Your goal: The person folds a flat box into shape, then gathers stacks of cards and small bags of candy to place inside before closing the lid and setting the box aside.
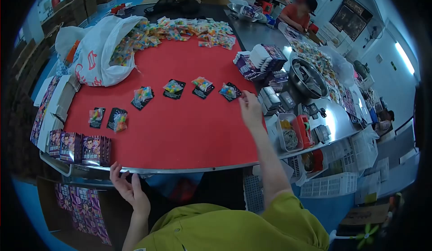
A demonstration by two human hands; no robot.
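My right hand (pixel 250 109) is at the right side of the red mat (pixel 193 129), its fingertips beside the rightmost black card (pixel 236 97) with a small clear packet of coloured pieces (pixel 228 90) on top. Its fingers look loosely apart, with nothing visible in them. My left hand (pixel 130 192) hovers open at the table's front edge, palm up and fingers spread, nearest to the printed boxes (pixel 92 149). Several more black cards, each with a packet, lie in an arc across the mat, such as a packet (pixel 172 86) and a packet (pixel 120 122).
A white plastic bag (pixel 101 57) spills packets (pixel 180 28) along the far side. Stacked boxes (pixel 267 57), a metal bowl (pixel 308 77) and a plastic tub (pixel 289 134) stand to the right. Below left is an open carton (pixel 49 201). A person in red (pixel 294 17) sits farther back.
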